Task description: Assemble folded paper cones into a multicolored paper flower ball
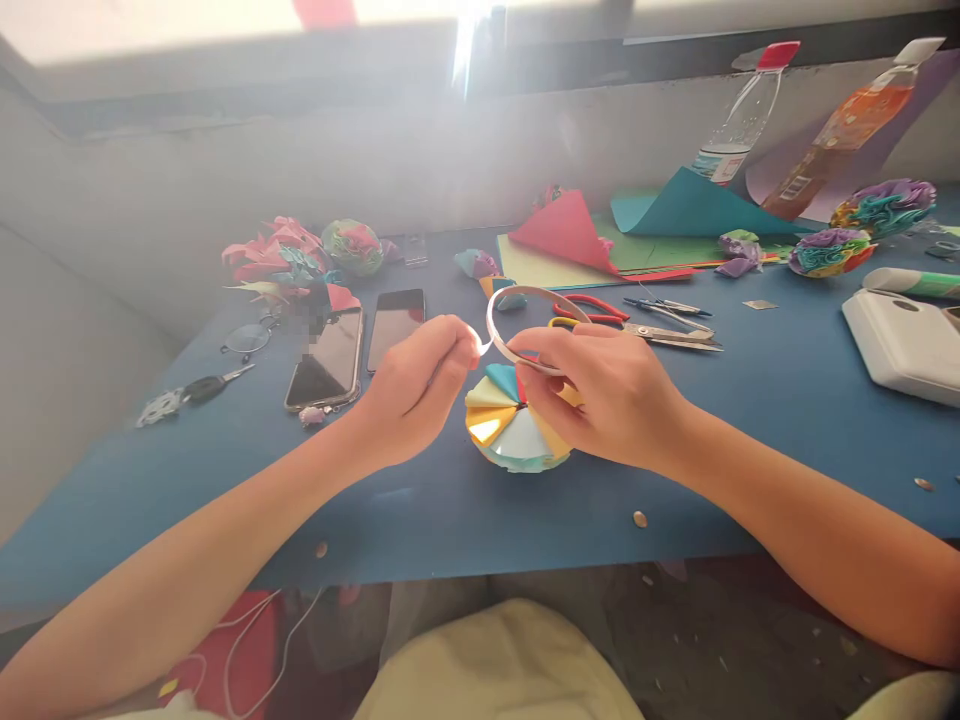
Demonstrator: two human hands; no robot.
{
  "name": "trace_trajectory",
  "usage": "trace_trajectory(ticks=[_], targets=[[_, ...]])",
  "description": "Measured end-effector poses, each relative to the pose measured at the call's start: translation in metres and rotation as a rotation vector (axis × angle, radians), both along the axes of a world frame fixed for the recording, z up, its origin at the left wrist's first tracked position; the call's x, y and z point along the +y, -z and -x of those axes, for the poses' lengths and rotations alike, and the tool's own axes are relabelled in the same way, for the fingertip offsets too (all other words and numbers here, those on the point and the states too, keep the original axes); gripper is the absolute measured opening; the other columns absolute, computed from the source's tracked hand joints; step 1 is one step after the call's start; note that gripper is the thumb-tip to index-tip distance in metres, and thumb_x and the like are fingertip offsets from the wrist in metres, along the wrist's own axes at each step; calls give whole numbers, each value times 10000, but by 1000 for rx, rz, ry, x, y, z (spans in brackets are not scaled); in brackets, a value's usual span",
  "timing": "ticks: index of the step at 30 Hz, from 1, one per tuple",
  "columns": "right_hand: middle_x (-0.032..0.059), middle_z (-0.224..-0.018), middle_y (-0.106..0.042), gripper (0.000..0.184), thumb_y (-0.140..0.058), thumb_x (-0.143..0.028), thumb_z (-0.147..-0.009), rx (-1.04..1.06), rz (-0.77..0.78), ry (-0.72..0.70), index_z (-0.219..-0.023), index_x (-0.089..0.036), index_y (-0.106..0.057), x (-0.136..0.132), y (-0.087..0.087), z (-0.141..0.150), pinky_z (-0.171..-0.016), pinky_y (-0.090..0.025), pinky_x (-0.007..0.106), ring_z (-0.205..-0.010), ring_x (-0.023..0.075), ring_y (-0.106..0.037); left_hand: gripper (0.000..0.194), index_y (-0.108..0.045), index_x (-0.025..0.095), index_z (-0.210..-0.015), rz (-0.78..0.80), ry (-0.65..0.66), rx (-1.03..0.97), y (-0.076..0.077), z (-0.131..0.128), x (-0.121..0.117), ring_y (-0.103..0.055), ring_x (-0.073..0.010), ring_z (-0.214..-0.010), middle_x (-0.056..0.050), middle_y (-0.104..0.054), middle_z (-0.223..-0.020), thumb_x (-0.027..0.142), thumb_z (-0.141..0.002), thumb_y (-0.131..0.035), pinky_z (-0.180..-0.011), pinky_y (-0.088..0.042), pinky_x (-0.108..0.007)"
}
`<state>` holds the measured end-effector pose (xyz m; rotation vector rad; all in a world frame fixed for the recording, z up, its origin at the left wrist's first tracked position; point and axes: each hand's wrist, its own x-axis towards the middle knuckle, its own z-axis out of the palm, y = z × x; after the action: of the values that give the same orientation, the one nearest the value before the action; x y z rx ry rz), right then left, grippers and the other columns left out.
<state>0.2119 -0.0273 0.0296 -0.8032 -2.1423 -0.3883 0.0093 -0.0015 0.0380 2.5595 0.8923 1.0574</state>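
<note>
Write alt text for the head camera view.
A person's right hand holds a thin tape roll while the left hand pinches its loose end, over a multicoloured paper rosette on a blue table. Scissors and coloured paper sheets lie behind, two smartphones to the left.

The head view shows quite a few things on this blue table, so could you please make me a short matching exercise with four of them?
Things:
1. Pale ring
2. Folded-paper disc
3. Key
4. Clear bottle

Places, colours or states:
A. Topped with a red cap
B. Held in the fingers of the right hand
C. Lying to the left of both phones
D. Made of wedges in yellow, teal and other colours

Right pairs: 1-B, 2-D, 3-C, 4-A
</note>
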Motion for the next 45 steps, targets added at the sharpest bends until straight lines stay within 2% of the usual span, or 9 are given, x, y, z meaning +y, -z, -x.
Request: trace_trajectory(ticks=[6, 11, 19, 23, 26, 31, 37, 43, 45], targets=[[-88, -565, -559, 368, -419, -157, -893, -48, -74, 92, -1251, -234, -457, -4, 1, -1, -482, -323, 210, -450, 66, -404, 99, -475, 190, -900, -311, 107, 4, 3, -2, 5, -488, -125, -687, -20, -533, -748, 122, -910, -404, -627, -450, -261], [-60, -609, -608, 131, -491, -230, -903, -65, -83, 81, -960, -197, -604, -7, 1, 0, -500, -326, 205, -493, 51, -462, 171, -493, 183, -973, -543, 164, 77, 4, -1, 3, -517, -167, -783, -60, -580, -835, 72, -844, -477, -683, -487, -313], [-56, -622, -614, 39, -567, -223, -876, -98, -236, 42, -871, -193, -590, -9, -1, 0, -519, -348, 204, -549, 48, -524, 258, -518, 170, -953, -622, 249, 65, 2, -2, 1, -547, -206, -800, -91, -599, -838, 402, -916, -409, -689, -518, -376], [-69, -560, -547, 77, -583, -233, -869, -150, -392, 86, -944, -222, -593, -9, -1, -2, -497, -314, 236, -508, 61, -456, 43, -524, 196, -845, -530, 154, -1, 1, -7, -3, -538, -146, -723, -21, -586, -730, 189, -881, -502, -667, -504, -298], [-72, -523, -503, 203, -555, -229, -883, -172, -421, 126, -1081, -264, -583, -6, -3, -5, -503, -294, 260, -485, 76, -409, 120, -525, 197, -803, -434, 48, -52, -3, -6, -3, -539, -128, -679, -10, -583, -690, 145, -892, -463, -634, -481, -270], [-47, -636, -588, 325, -438, -196, -922, -217, -257, 252, -1212, -303, -540, 2, -2, -9, -546, -304, 264, -490, 71, -415, 167, -555, 198, -877, -456, -67, 30, -4, -1, 6, -537, -141, -653, -18, -578, -686, 136, -904, -403, -617, -465, -285], [-77, -490, -520, 231, -475, -262, -906, -51, -117, 123, -1087, -237, -617, -1, 1, -4, -498, -311, 228, -433, 58, -380, 182, -523, 208, -983, -629, -15, 98, 2, -7, 9, -541, -167, -744, -29, -545, -761, 87, -875, -441, -661, -467, -310], [-32, -630, -634, 291, -460, -343, -927, 343, 510, -177, -1119, -166, -589, -4, -10, -4, -518, -419, 177, -524, 60, -573, 283, -499, 223, -1073, -758, 1, 175, -9, -17, 7, -549, -175, -784, -29, -553, -815, 54, -856, -430, -704, -486, -326], [-1, -692, -662, 314, -488, -383, -910, 442, 612, -268, -1080, -145, -601, 0, -15, -8, -542, -461, 187, -561, 76, -610, 272, -507, 211, -1059, -795, -9, 240, -17, -23, 9, -545, -174, -770, -35, -557, -807, 55, -862, -403, -694, -492, -326]])
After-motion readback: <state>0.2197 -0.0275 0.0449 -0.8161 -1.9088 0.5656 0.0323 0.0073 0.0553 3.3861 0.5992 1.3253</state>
